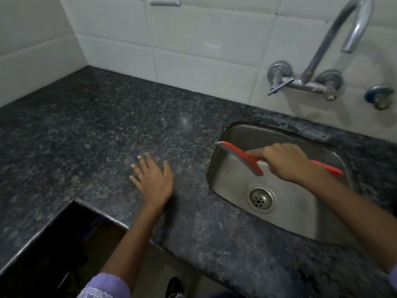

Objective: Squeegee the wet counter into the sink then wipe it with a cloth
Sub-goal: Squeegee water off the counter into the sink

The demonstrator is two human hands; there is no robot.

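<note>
Head view, kitchen corner. Item: red squeegee (247, 157), clasped by the right hand (285, 162), blade hanging over the steel sink (300, 222) near its left rim, likely so runoff drops toward the drain (261, 198). Item: left hand (152, 179), empty, fingers spread, flat on the dark granite table (107, 125), seemingly for support. Item: wall tap (322, 61) above the basin, not running. Cloth: none visible. Wiping not yet begun, by my reckoning.
</note>
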